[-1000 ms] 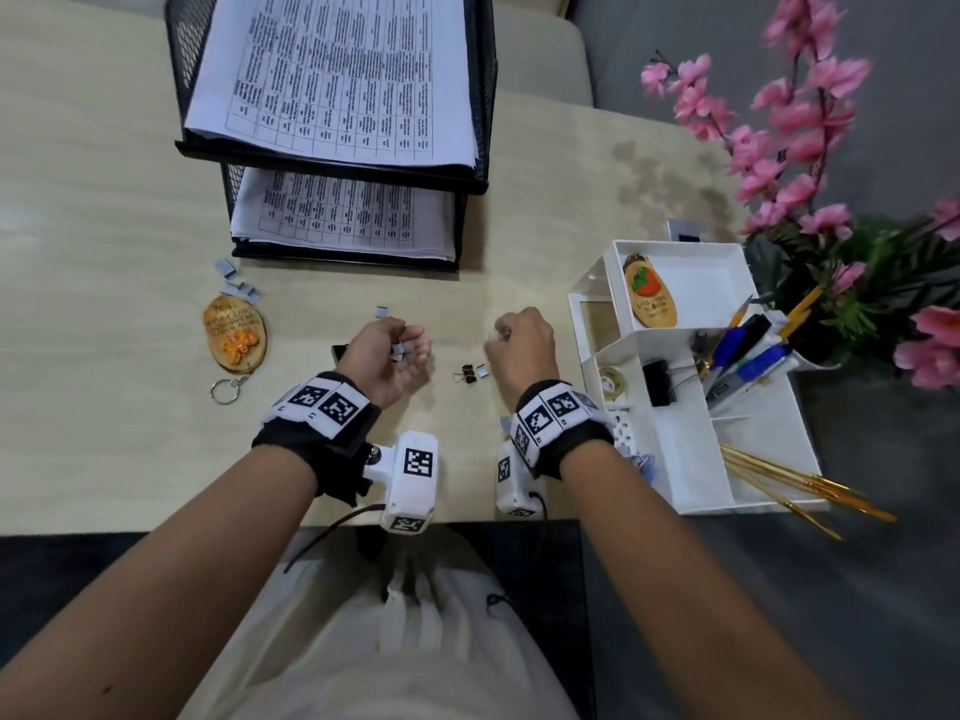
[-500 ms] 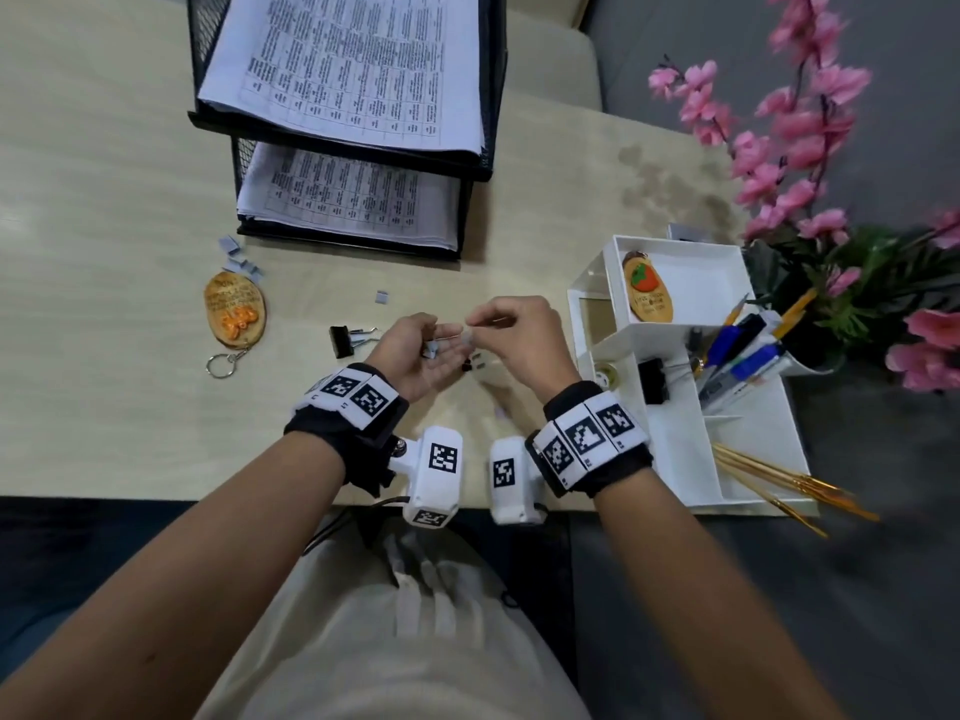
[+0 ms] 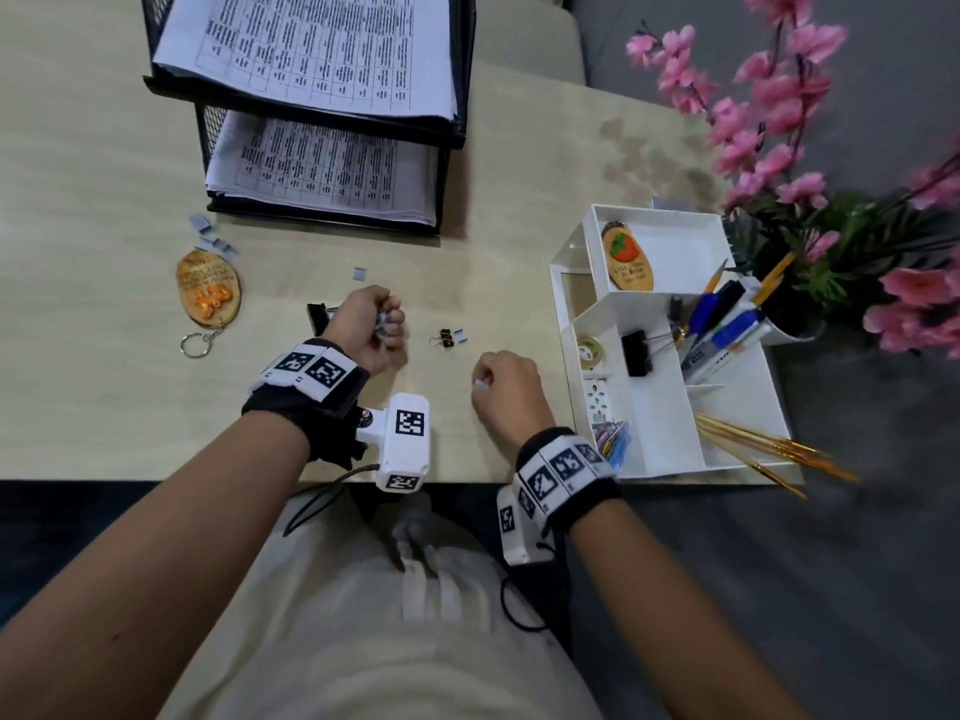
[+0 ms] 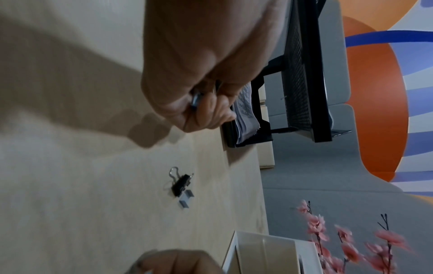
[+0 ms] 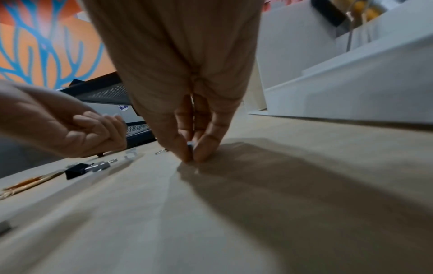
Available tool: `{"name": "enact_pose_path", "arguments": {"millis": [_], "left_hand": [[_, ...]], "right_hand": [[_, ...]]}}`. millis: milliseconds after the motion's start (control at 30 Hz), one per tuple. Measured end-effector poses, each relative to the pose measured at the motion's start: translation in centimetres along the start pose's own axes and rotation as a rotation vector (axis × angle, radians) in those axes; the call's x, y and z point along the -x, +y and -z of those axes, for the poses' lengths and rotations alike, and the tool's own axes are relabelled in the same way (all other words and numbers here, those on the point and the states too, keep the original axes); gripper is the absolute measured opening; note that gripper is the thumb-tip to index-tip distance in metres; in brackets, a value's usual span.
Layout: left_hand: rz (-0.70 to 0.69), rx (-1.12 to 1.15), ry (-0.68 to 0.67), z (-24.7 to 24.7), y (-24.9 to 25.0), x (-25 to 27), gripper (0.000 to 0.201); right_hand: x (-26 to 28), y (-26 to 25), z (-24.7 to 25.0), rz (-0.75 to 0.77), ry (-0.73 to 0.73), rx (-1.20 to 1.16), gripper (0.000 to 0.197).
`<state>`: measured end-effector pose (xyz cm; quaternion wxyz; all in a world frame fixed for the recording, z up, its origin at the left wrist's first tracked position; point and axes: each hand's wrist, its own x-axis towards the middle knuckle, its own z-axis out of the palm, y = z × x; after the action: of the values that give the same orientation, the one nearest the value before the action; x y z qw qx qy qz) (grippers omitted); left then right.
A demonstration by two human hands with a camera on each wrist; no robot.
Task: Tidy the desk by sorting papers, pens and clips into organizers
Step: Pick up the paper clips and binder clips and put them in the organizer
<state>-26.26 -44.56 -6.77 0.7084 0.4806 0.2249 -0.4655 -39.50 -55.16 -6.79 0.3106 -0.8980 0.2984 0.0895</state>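
Light: soft and even from overhead, as I read it; no glare on the pale wooden desk (image 3: 93, 314).
Shadows: broad, soft-edged ones under both hands in my wrist views.
Blur: the pink artificial blossoms (image 4: 346, 246) smear; my right wrist view is soft near the lens.
Distortion: my head view bows the black mesh paper tray (image 3: 457, 70).

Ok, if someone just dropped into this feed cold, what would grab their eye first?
Probably the two hands mid-desk: the left hand is curled around a small bunch of staple strips, and the right hand pinches another staple strip at the desk surface. Next, the pink flowers at the far right, above the white organizer holding pens. Then the black mesh paper tray stacked with printed sheets at the top.
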Motion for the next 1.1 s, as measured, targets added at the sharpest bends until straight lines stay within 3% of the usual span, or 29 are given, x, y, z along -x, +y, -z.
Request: {"name": "enact_pose_path", "arguments": {"millis": [200, 300, 400, 533, 600, 667, 767, 833, 933, 1100], "left_hand": [[0.007, 0.057, 0.017, 1.3, -0.3, 0.8, 0.036], [0.002, 0.081, 0.044, 2.0, -0.4, 1.2, 0.036], [-0.008, 0.107, 0.075, 2.7, -0.3, 1.6, 0.035], [-0.018, 0.193, 0.064, 3.7, -0.4, 1.9, 0.031], [-0.019, 0.203, 0.067, 3.7, -0.3, 1.8, 0.031], [-0.015, 0.192, 0.048, 3.4, -0.1, 1.7, 0.037], [-0.022, 0.181, -0.04, 3.0, 0.7, 1.5, 0.064], [-0.015, 0.152, -0.018, 3.5, 1.6, 1.8, 0.065], [0.03, 0.123, 0.029, 5.5, 3.1, 2.2, 0.04], [0.017, 0.074, 0.008, 8.8, 6.0, 3.1, 0.037]], "right_hand": [[-3.0, -1.7, 0.7, 0.067, 0.151, -0.018, 0.018], [-3.8, -1.9, 0.5, 0.191, 0.104, 0.103, 0.018], [-4.3, -1.8, 0.1, 0.201, 0.058, 0.153, 0.02], [-4.5, -2.9, 0.9, 0.125, 0.119, -0.054, 0.02], [-4.1, -4.8, 1.4, 0.19, 0.111, -0.173, 0.018], [-3.3, -7.4, 1.8, 0.3, 0.047, -0.206, 0.017], [-3.0, -10.4, 2.0, 0.372, -0.075, -0.241, 0.019], [-3.7, -11.3, 2.0, 0.365, -0.034, -0.26, 0.014], [-5.7, -10.7, 0.9, 0.277, 0.079, -0.204, 0.003], [-6.0, -9.6, -3.5, 0.197, -0.097, 0.151, 0.025]]}}
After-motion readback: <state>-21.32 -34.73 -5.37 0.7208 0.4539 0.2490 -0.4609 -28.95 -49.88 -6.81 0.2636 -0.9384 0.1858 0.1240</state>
